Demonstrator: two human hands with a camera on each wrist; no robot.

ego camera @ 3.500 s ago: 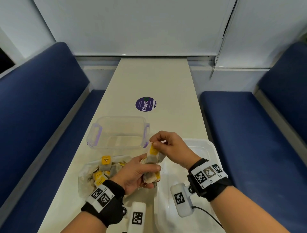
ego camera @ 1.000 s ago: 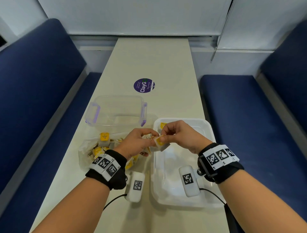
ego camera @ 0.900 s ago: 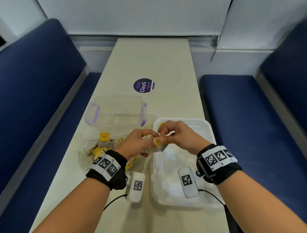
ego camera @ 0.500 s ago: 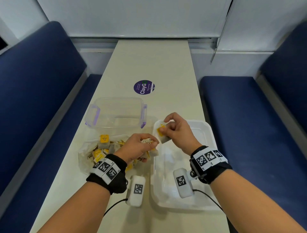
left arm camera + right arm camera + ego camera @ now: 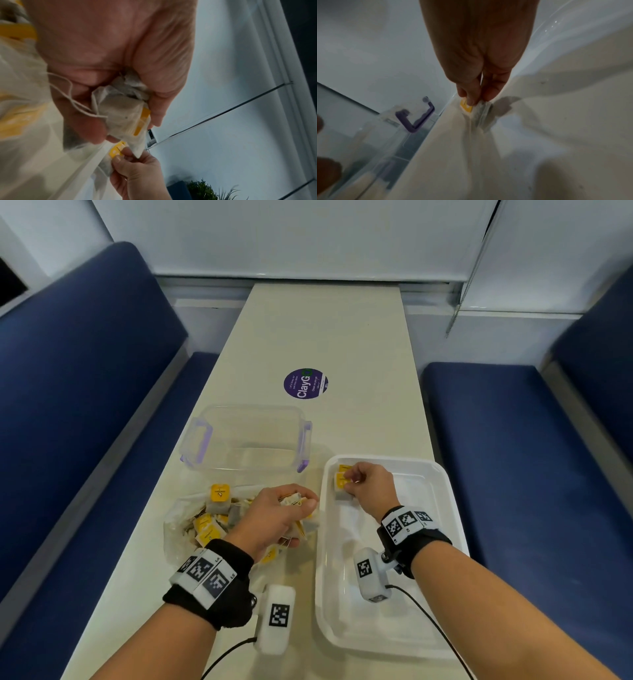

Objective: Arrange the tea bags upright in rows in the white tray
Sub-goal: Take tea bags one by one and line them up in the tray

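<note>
Now | right hand (image 5: 368,486) pinches a tea bag (image 5: 342,485) upright in white tray (image 5: 442,508) far-left corner, beside another yellow-tagged bag (image 5: 345,468) | left hand (image 5: 274,517) grips several bags (image 5: 123,112) over plastic pouch of bags (image 5: 202,525) | clear tub (image 5: 246,440) beyond.

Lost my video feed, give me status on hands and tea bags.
Right hand pinches a tea bag in white tray far-left corner. Left hand grips several bags. Nothing blocking.
</note>
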